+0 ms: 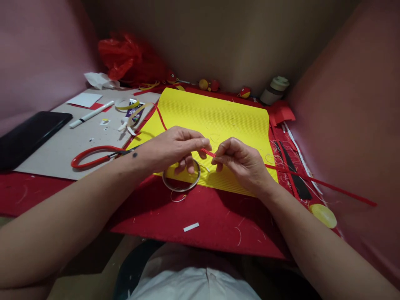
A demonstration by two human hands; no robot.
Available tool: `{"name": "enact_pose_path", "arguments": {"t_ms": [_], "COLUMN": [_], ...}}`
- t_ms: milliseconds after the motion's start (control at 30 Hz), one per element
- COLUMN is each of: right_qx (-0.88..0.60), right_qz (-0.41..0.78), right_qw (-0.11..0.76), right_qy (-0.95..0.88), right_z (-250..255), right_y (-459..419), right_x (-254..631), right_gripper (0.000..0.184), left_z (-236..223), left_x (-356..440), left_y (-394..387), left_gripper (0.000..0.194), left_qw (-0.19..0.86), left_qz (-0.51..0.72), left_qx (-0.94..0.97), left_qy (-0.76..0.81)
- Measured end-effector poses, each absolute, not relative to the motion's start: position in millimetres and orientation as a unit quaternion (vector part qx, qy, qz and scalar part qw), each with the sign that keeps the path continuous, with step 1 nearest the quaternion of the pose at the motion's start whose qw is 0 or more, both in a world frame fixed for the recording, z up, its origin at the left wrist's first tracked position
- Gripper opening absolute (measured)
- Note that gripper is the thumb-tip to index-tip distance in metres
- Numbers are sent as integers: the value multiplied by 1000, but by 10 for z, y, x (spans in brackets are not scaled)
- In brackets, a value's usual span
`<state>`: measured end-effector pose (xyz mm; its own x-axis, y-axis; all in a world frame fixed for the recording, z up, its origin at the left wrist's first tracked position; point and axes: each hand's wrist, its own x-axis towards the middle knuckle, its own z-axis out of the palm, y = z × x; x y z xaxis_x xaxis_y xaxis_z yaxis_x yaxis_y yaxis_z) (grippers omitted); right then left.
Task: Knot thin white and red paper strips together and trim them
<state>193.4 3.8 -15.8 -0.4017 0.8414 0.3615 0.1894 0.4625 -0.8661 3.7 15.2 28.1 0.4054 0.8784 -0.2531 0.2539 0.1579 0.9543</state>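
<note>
Strip (pixel 208 153), pinched by left hand (pixel 183 146) and right hand (pixel 240 161), runs partly hidden behind both

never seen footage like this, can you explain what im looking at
There is no machine here, just a person working with bare hands. The only picture comes from a camera worn on their head, looking forward and down, so the arms reach in from below.

Between them, the left hand and right hand pinch a thin red strip with their fingertips.

Below them lies a ribbed yellow sheet, over a red cloth. A pale ring lies near the left hand. To the left, a grey board bears scissors and a pen. Farther back are a red bag and, on the right, a lidded container; its contents are hard to tell.
</note>
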Motion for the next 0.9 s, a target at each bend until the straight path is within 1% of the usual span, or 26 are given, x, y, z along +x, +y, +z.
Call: {"name": "enact_pose_path", "arguments": {"t_ms": [100, 167, 233, 400, 500, 900], "right_qx": [-341, -340, -341, -338, -335, -304], "right_qz": [403, 411, 421, 443, 454, 463], "right_qw": [435, 437, 438, 440, 431, 433], "right_qy": [-730, -724, -717, -704, -704, -711], "right_z": [-166, -165, -162, -156, -157, -124], "right_y": [50, 51, 50, 47, 46, -19], "right_x": [1933, 1926, 1918, 1907, 1908, 1890], "right_gripper": [13, 13, 12, 10, 9, 13], "left_z": [362, 378, 363, 305, 299, 200], "left_x": [16, 12, 20, 80, 101, 58], "left_y": [165, 167, 158, 89, 64, 116], "left_gripper": [18, 18, 18, 16, 14, 20], "left_qw": [508, 480, 476, 523, 554, 696], "left_qz": [301, 310, 300, 215, 179, 194], "left_qx": [635, 648, 656, 679, 662, 558], "left_qy": [498, 504, 504, 468, 472, 409]}}
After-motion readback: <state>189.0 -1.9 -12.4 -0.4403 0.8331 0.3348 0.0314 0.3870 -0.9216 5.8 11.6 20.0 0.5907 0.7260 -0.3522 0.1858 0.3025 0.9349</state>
